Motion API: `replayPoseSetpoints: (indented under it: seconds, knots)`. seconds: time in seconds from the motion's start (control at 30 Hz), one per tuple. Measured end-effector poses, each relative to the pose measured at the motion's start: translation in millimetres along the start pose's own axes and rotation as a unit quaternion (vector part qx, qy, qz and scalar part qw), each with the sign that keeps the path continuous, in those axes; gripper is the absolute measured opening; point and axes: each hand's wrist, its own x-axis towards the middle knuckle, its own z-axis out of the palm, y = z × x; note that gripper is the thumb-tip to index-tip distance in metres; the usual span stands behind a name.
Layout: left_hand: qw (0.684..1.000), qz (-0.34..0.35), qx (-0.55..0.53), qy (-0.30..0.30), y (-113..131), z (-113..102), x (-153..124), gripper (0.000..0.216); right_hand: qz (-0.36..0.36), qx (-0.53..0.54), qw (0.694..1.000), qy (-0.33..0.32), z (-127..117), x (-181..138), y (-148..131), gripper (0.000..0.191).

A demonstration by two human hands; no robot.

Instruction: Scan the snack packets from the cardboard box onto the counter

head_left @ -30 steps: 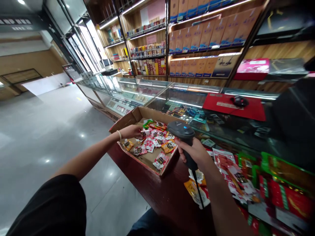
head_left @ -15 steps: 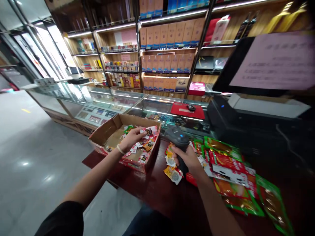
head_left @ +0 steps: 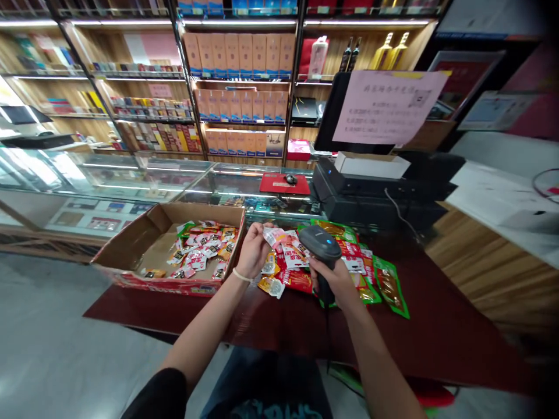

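Note:
My left hand [head_left: 254, 251] pinches a small pink-and-white snack packet [head_left: 275, 237] by its edge, to the right of the cardboard box. My right hand [head_left: 334, 280] is wrapped round the handle of a black barcode scanner [head_left: 320, 243], whose head shows a blue light and lies close to the packet. Beneath and around both hands, red, green and orange snack packets [head_left: 297, 279] are spread on the dark table. The open cardboard box [head_left: 131, 233] holds several small packets [head_left: 198, 260], mostly in its right part.
Behind the packets stands a black register [head_left: 371, 203] with a screen bearing a pink paper notice [head_left: 386, 107]. A red mat with a mouse [head_left: 290, 180] lies on the glass display counter [head_left: 144, 174]. Stocked shelves line the wall. The dark red table [head_left: 283, 331] has its near edge before me.
My left hand has come out of the cardboard box and over to the right with a packet, near the scanner. The view has turned right. My right hand still holds the scanner.

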Motion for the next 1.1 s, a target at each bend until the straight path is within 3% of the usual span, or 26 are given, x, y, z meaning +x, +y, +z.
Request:
replayPoseSetpoints:
  seconds: [0.13,0.23,0.43,0.7,1.1]
  knots:
    - [0.996,0.063,0.067,0.003,-12.0,2.1,0.7,0.026,0.004,-0.039,0.999,0.015,-9.0,-9.1,4.6,0.037]
    - [0.981,0.114,0.155,0.038,-15.2,-4.9,-0.3,0.022,-0.002,-0.054,0.998,0.015,-12.5,-14.4,11.1,0.039]
    - [0.97,0.073,0.195,0.126,-33.1,-17.6,-3.0,0.013,0.002,-0.089,0.996,-0.03,-13.4,-21.1,19.6,0.037]
    - [0.993,-0.033,0.088,0.065,-47.9,-8.7,-9.0,0.036,0.011,-0.079,0.997,-0.018,-21.5,-17.0,28.4,0.041]
    - [0.975,0.038,0.203,0.076,-56.2,0.7,-8.4,0.045,0.028,-0.056,0.998,-0.017,-27.2,-20.3,32.5,0.038]
